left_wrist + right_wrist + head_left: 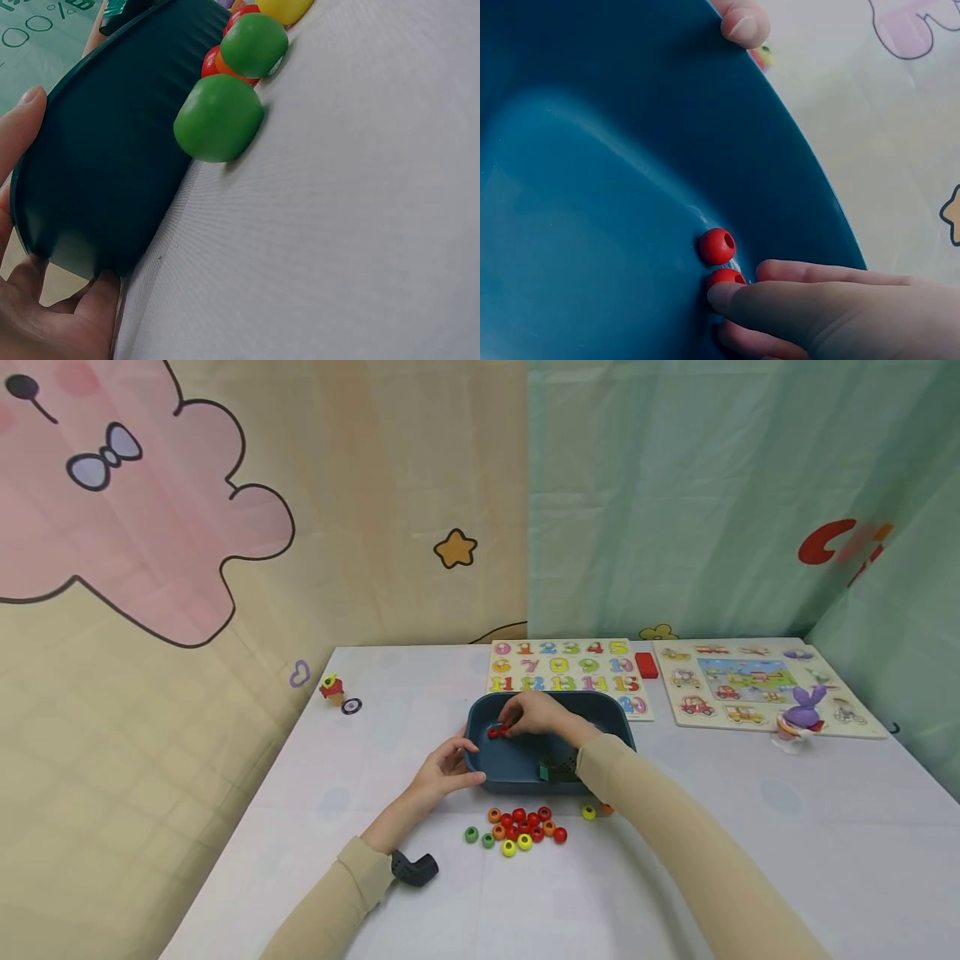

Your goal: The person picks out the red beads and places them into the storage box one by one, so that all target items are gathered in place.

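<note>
A dark blue plastic tub (517, 768) stands on the white table. The left hand (446, 768) grips its left end, one fingertip (744, 28) over the rim and other fingers against the outer wall in the left wrist view. Inside the tub, the right hand (536, 713) reaches down to two red beads on the floor near the wall. One red bead (717, 246) lies free beside it; the other red bead (724, 277) is at the thumb tip, apparently pinched and partly covered. Fingers of the right hand are curled, and the forearm hides the tub's right front corner.
In front of the tub lie several loose red, orange, yellow and green beads (519, 815). Behind it are a number puzzle board (558, 665), a red block (646, 665) and a vehicle puzzle board (675, 683). Small toys stand left (332, 690) and right (804, 710).
</note>
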The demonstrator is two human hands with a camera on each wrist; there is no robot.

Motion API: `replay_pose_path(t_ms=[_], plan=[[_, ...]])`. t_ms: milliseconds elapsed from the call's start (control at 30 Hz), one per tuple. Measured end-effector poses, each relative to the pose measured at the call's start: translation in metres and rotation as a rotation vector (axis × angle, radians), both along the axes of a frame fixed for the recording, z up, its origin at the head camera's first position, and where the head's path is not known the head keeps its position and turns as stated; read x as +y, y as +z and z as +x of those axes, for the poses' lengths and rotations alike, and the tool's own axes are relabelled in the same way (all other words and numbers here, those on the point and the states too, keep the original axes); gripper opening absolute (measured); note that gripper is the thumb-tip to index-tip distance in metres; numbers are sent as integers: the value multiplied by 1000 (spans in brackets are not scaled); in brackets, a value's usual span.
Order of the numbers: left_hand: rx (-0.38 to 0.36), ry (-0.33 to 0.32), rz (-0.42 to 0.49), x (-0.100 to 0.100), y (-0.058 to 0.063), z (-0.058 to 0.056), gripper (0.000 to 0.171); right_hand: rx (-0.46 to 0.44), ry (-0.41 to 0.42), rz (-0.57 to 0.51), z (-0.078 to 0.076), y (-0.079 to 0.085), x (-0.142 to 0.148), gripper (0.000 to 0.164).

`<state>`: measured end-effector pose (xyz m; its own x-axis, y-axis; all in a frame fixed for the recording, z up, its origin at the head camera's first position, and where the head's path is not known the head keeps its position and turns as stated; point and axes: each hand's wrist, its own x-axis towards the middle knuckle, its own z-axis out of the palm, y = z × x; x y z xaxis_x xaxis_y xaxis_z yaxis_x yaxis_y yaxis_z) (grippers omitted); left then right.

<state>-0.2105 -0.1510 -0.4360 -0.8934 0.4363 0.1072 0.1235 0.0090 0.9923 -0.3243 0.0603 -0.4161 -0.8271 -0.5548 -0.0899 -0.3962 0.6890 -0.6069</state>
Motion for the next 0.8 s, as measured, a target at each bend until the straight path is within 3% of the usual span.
replay_pose_path(t_ms=[233, 400, 633, 800], plan=[[7, 4, -4, 1, 1, 0, 43, 53, 3, 36, 1, 2, 1, 24], [17, -7, 18, 1, -2, 1, 39, 129, 15, 93, 13, 25, 7, 31], [2, 12, 25, 2, -2, 0, 37, 229, 89, 34, 58, 69, 37, 34], [-5, 25, 12, 2, 0, 0, 40, 274, 109, -111, 99, 69, 63, 29]])
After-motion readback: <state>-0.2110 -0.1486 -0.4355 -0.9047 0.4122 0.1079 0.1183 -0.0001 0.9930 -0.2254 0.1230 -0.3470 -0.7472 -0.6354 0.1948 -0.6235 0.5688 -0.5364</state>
